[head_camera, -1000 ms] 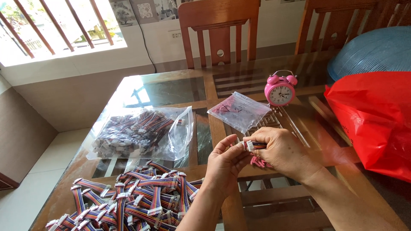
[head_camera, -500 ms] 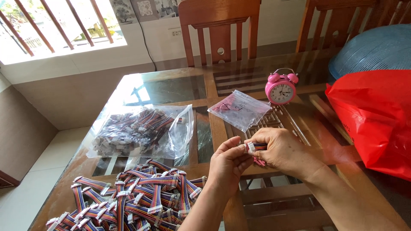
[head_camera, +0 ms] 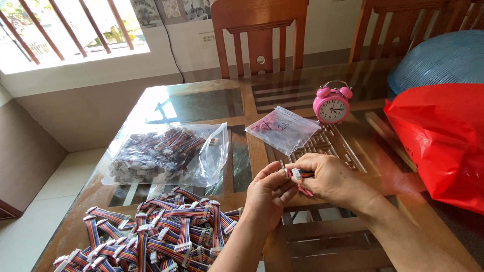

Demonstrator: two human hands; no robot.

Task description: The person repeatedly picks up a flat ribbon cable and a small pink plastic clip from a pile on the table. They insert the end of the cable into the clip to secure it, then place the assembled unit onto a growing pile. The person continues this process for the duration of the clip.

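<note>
White connector [head_camera: 296, 173] on a short wire cable sits pinched between both hands above the near edge of the glass-topped table [head_camera: 201, 103]. Right hand [head_camera: 327, 180] grips it; left hand [head_camera: 267, 194] pinches beside. Bare glass lies ahead, between the large cable bag [head_camera: 166, 156] and small bag [head_camera: 283, 128]; loose ribbon cables [head_camera: 161, 231] crowd the left.

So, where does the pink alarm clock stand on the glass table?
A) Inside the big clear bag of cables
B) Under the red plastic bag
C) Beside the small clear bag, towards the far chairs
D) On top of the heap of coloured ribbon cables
C: the pink alarm clock stands upright on the glass table, just right of the small clear bag, apart from the heap of cables.
</note>
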